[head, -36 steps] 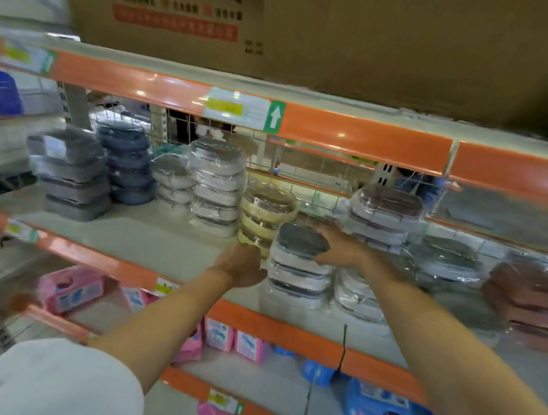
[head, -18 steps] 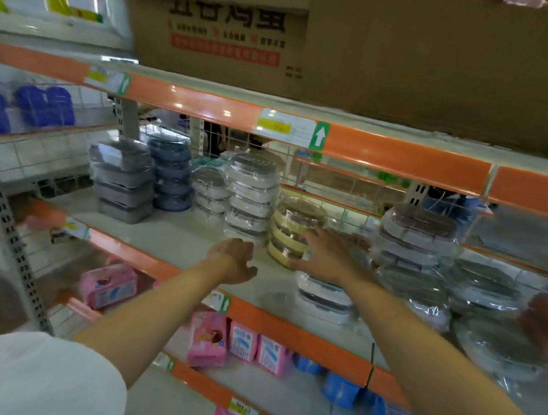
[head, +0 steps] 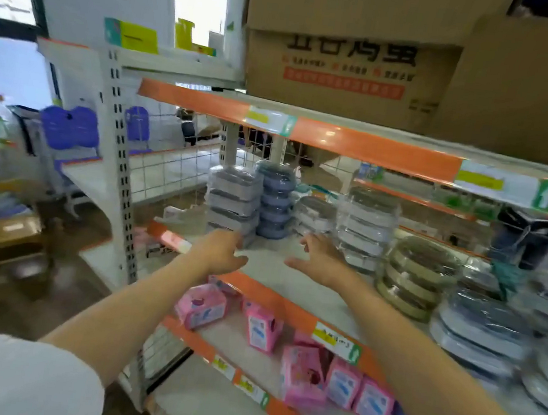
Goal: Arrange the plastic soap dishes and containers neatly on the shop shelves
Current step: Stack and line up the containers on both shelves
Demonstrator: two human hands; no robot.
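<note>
Stacks of wrapped plastic soap dishes stand on the middle shelf [head: 295, 275]: a grey rectangular stack [head: 232, 198] at the left end, a blue oval stack [head: 275, 200] beside it, a low white stack [head: 313, 212], a tall white stack [head: 368, 226], a beige round stack [head: 416, 276] and grey-lidded dishes [head: 482, 326] at the right. My left hand [head: 218, 252] reaches out open just in front of the grey stack. My right hand [head: 320, 257] hovers open, fingers spread, over the bare shelf between the blue and tall white stacks. Neither holds anything.
Large cardboard boxes [head: 346, 61] sit on the top shelf. Pink packets [head: 261, 330] fill the shelf below. A perforated steel upright [head: 118, 167] marks the shelf's left end, with floor, a low stool and another shelf unit with blue items [head: 68, 127] beyond.
Both hands left the grey-lidded stack at the right and swung left along the shelf toward the grey and blue stacks. My view panned left with them.
</note>
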